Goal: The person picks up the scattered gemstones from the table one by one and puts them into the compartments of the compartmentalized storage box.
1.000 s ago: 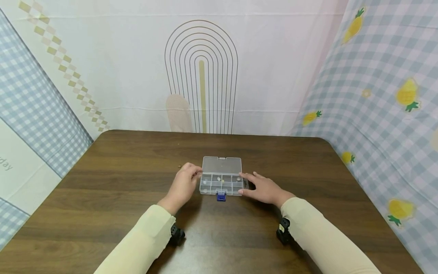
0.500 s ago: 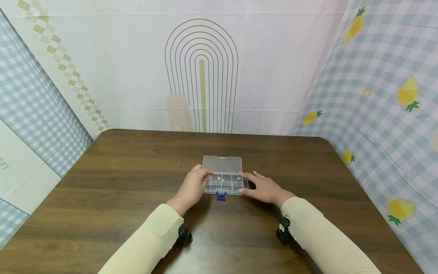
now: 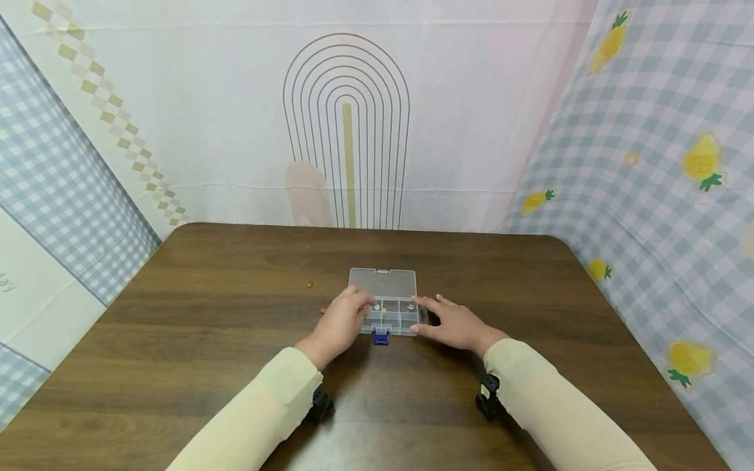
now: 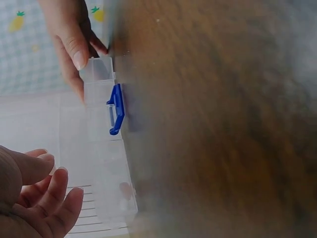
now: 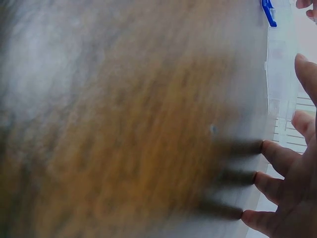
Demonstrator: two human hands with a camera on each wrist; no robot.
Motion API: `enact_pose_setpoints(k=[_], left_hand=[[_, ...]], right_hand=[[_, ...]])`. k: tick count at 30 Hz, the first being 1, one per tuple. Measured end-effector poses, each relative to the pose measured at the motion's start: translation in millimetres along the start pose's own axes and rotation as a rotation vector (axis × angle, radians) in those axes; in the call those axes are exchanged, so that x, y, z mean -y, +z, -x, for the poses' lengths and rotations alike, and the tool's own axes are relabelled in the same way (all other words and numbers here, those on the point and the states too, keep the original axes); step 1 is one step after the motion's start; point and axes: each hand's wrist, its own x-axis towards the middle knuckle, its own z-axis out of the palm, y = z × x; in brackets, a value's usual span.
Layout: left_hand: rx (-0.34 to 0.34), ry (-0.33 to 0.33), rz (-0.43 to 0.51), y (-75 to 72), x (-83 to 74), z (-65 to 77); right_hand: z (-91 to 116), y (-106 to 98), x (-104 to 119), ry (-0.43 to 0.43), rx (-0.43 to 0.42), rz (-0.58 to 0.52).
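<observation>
Plastic box (image 3: 391,324), lid (image 3: 383,282) toward far edge of surface (image 3: 235,327); right hand (image 3: 456,325), grip spread, likely steadying box; left hand (image 3: 338,325) over compartments (image 3: 409,319), cannot tell if pinching.

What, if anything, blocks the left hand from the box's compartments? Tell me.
Nothing visible: the left hand is over the left part of the box, the lid is open, and the right hand is at the right end.

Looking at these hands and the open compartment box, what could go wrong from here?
The left hand, above the box, might jostle the small pieces inside. It could also brush the loose brown piece beside it across the table. If the right hand, at the box's end, slips, the box may shift.
</observation>
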Motion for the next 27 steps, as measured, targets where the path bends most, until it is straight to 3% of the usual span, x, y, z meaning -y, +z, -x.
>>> enact_pose_setpoints(k=[11, 27], left_hand=[[0.018, 0.043, -0.045, 4.6, 0.6, -0.6], [0.070, 0.037, -0.081, 7.8, -0.4, -0.9]], right_hand=[[0.6, -1.0, 1.4, -0.001, -0.001, 0.003], [1.3, -0.4, 1.6, -0.006, -0.009, 0.000]])
